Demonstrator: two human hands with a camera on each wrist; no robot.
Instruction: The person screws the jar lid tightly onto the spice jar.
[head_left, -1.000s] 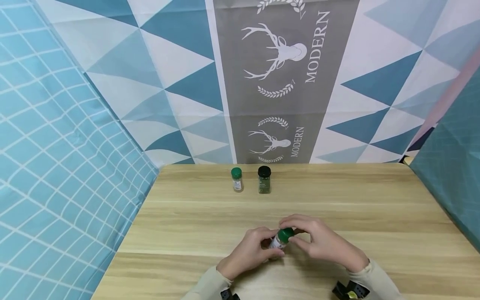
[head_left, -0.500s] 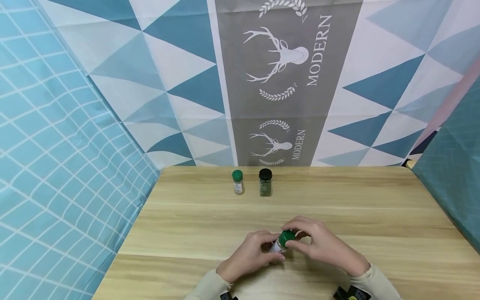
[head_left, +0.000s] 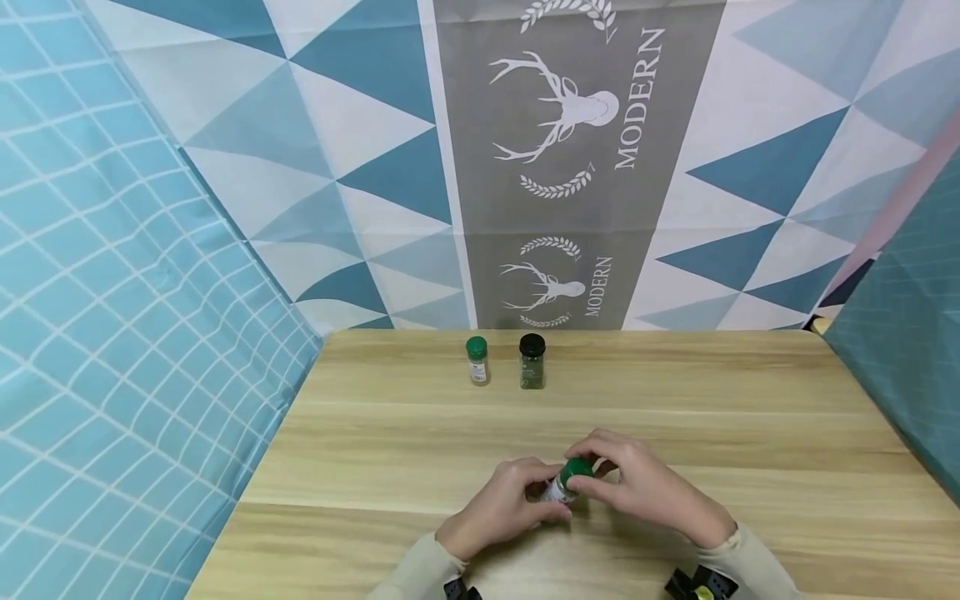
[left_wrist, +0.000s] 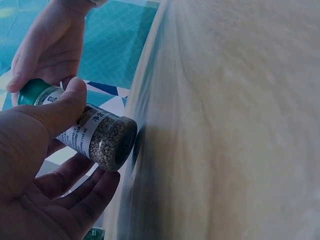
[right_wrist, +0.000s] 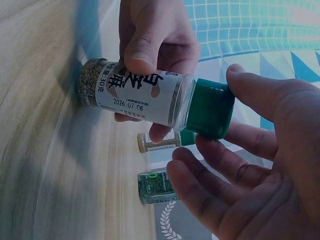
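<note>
A clear jar of sesame seeds (right_wrist: 135,92) with a white label and a green cap (right_wrist: 211,109) is tilted close over the wooden table. My left hand (head_left: 502,506) grips the jar's body between thumb and fingers; in the left wrist view the seeds show at the base (left_wrist: 114,142). With thumb and fingertips, my right hand (head_left: 637,483) pinches the green cap (head_left: 576,471) at the upper end. The cap sits on the jar's neck in the right wrist view, where the remaining right fingers (right_wrist: 192,192) are loosely bent below it.
Toward the table's back edge stand a small green-capped jar (head_left: 477,362) and a black-capped jar of green herbs (head_left: 532,364), side by side. The wooden table (head_left: 360,450) meets a patterned cloth (head_left: 375,167) behind, with blue cloths at left and right.
The fingers of my right hand have shifted slightly around the cap, the thumb coming further across it. My left hand keeps its grip on the jar. The head view has moved slightly.
</note>
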